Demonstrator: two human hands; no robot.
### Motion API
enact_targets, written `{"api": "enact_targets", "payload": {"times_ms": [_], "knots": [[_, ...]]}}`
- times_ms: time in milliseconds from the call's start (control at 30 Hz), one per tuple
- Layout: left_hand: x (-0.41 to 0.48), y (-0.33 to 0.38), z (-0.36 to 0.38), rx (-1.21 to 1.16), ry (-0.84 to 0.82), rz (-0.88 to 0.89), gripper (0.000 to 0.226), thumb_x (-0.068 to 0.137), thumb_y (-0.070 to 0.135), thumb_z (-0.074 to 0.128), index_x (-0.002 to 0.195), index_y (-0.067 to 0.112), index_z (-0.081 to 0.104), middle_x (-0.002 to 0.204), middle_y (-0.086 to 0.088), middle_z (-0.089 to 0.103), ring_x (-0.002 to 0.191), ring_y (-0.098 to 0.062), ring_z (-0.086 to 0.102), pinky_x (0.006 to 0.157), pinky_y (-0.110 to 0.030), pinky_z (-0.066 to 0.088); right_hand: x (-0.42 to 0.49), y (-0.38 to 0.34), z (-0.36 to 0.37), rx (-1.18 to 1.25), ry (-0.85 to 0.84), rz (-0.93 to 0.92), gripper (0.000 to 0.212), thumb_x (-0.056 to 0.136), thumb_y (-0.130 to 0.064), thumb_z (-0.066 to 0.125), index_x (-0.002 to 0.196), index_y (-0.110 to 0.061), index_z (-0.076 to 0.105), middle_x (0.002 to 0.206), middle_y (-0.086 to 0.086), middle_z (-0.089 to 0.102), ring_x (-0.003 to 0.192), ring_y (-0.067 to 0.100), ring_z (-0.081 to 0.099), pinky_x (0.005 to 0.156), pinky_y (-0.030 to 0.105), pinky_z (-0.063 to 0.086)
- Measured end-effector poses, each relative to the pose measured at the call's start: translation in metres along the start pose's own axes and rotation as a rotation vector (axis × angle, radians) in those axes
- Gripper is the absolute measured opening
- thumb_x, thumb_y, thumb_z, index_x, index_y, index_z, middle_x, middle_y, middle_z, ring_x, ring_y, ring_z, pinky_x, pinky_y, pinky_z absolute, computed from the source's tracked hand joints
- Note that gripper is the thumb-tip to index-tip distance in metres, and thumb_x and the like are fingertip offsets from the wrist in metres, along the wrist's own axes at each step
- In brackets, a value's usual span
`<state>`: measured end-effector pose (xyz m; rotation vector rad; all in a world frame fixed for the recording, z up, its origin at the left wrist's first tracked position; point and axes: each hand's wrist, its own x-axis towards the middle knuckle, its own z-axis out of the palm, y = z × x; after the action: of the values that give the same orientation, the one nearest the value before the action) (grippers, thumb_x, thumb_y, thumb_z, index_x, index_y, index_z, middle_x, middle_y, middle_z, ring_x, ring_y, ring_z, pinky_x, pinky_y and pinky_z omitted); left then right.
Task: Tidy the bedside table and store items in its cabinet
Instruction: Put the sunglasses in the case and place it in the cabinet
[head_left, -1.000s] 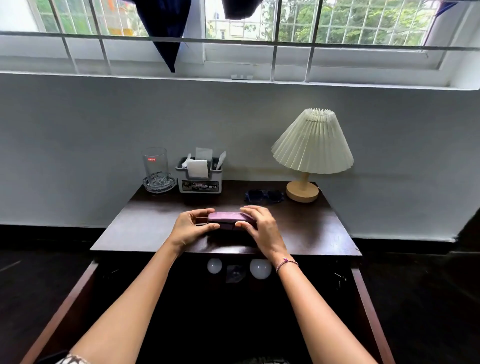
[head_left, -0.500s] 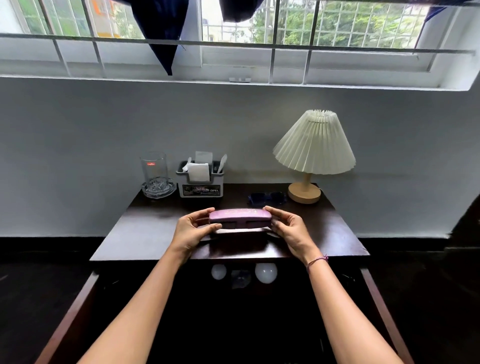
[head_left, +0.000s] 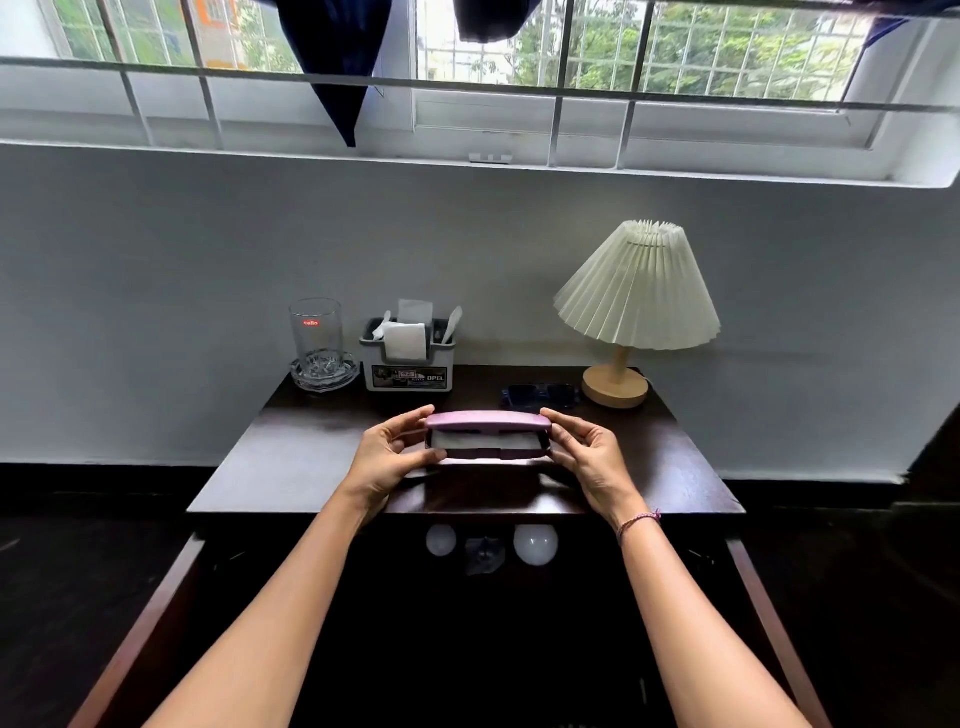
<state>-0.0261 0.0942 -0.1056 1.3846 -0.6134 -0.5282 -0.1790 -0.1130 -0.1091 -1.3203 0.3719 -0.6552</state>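
A: Status?
B: Your left hand and right hand clamp the ends of the purple glasses case, lid partly open, held just above the surface.
A: Next?
B: Probably the sunglasses near the lamp. Open the lid fully and keep your left hand on the case base while your right fetches them.

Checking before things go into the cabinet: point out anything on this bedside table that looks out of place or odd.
The dark sunglasses lie loose on the table beside the lamp base, outside the purple case, which the left hand and right hand hold partly open. Nothing looks spilled or damaged.
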Motion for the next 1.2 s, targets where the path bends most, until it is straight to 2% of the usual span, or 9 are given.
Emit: {"api": "enact_targets", "payload": {"times_ms": [233, 333, 500, 700, 833, 933, 1000, 1100, 1200], "knots": [[0.000, 0.000, -0.003, 0.091, -0.008, 0.051, 0.082, 0.060, -0.010, 0.079, 0.130, 0.021, 0.051, 0.103, -0.005, 0.062, 0.100, -0.012, 0.060, 0.080, -0.011, 0.052, 0.000, 0.002, 0.003, 0.014, 0.091, -0.042, 0.016, 0.088, -0.001, 0.057, 0.098, -0.007, 0.068, 0.076, -0.006, 0.075, 0.073, 0.004, 0.070, 0.061, 0.014, 0.054], [0.000, -0.001, -0.003, 0.108, -0.021, 0.058, 0.085, 0.058, -0.008, 0.081, 0.131, 0.024, 0.050, 0.104, -0.006, 0.063, 0.099, -0.013, 0.061, 0.081, -0.014, 0.053, 0.001, 0.003, 0.006, 0.023, 0.149, -0.052, 0.013, 0.088, -0.002, 0.058, 0.090, -0.009, 0.068, 0.068, -0.007, 0.074, 0.066, 0.003, 0.070, 0.056, 0.012, 0.052], [-0.001, -0.001, -0.003, 0.141, -0.035, 0.068, 0.086, 0.058, -0.006, 0.082, 0.133, 0.022, 0.049, 0.104, -0.008, 0.066, 0.102, -0.018, 0.062, 0.094, -0.030, 0.049, 0.004, 0.006, 0.007, -0.030, 0.203, -0.078, 0.015, 0.088, -0.007, 0.060, 0.100, -0.003, 0.067, 0.069, -0.008, 0.074, 0.065, 0.001, 0.068, 0.055, 0.013, 0.052], [-0.001, -0.002, -0.002, 0.149, -0.051, 0.081, 0.088, 0.058, -0.010, 0.081, 0.134, 0.019, 0.047, 0.098, -0.005, 0.066, 0.094, -0.014, 0.064, 0.078, -0.014, 0.053, 0.005, 0.009, 0.007, -0.224, 0.299, -0.148, 0.029, 0.087, -0.010, 0.063, 0.116, -0.011, 0.060, 0.080, 0.002, 0.067, 0.077, 0.017, 0.064, 0.076, 0.030, 0.053], [-0.002, -0.002, -0.002, 0.165, -0.053, 0.099, 0.085, 0.057, -0.007, 0.082, 0.131, 0.020, 0.050, 0.102, -0.007, 0.067, 0.096, -0.015, 0.064, 0.079, -0.014, 0.053, 0.003, 0.008, 0.011, -0.386, 0.414, -0.231, 0.028, 0.085, -0.013, 0.066, 0.111, -0.019, 0.061, 0.065, -0.007, 0.060, 0.059, -0.006, 0.057, 0.058, 0.003, 0.044], [-0.004, -0.001, -0.002, 0.191, -0.060, 0.109, 0.080, 0.056, -0.004, 0.084, 0.126, 0.023, 0.053, 0.106, -0.012, 0.066, 0.098, -0.017, 0.064, 0.080, -0.016, 0.053, 0.001, 0.008, 0.012, -0.515, 0.436, -0.252, 0.021, 0.084, -0.012, 0.065, 0.104, -0.020, 0.067, 0.061, -0.011, 0.055, 0.054, -0.002, 0.051, 0.051, 0.001, 0.039], [-0.004, -0.001, -0.002, 0.214, -0.068, 0.120, 0.077, 0.056, -0.002, 0.085, 0.122, 0.023, 0.055, 0.107, -0.013, 0.066, 0.097, -0.018, 0.065, 0.081, -0.018, 0.054, 0.000, 0.008, 0.012, -0.558, 0.417, -0.217, 0.020, 0.086, -0.011, 0.063, 0.103, -0.016, 0.072, 0.069, -0.006, 0.065, 0.060, 0.001, 0.054, 0.056, 0.001, 0.042], [-0.006, -0.001, -0.001, 0.267, -0.086, 0.130, 0.069, 0.057, -0.002, 0.085, 0.115, 0.025, 0.058, 0.103, -0.013, 0.066, 0.093, -0.016, 0.065, 0.080, -0.015, 0.053, -0.003, 0.005, 0.014, -0.576, 0.421, -0.180, 0.019, 0.087, -0.010, 0.062, 0.103, -0.011, 0.072, 0.094, 0.006, 0.073, 0.083, 0.013, 0.067, 0.079, 0.020, 0.054], [-0.006, 0.000, -0.003, 0.326, -0.118, 0.138, 0.066, 0.057, -0.003, 0.085, 0.111, 0.025, 0.059, 0.100, -0.012, 0.066, 0.091, -0.014, 0.065, 0.080, -0.015, 0.053, -0.003, 0.003, 0.015, -0.623, 0.417, -0.180, 0.019, 0.087, -0.011, 0.062, 0.102, -0.010, 0.072, 0.100, 0.007, 0.073, 0.087, 0.009, 0.064, 0.078, 0.017, 0.048]]}}
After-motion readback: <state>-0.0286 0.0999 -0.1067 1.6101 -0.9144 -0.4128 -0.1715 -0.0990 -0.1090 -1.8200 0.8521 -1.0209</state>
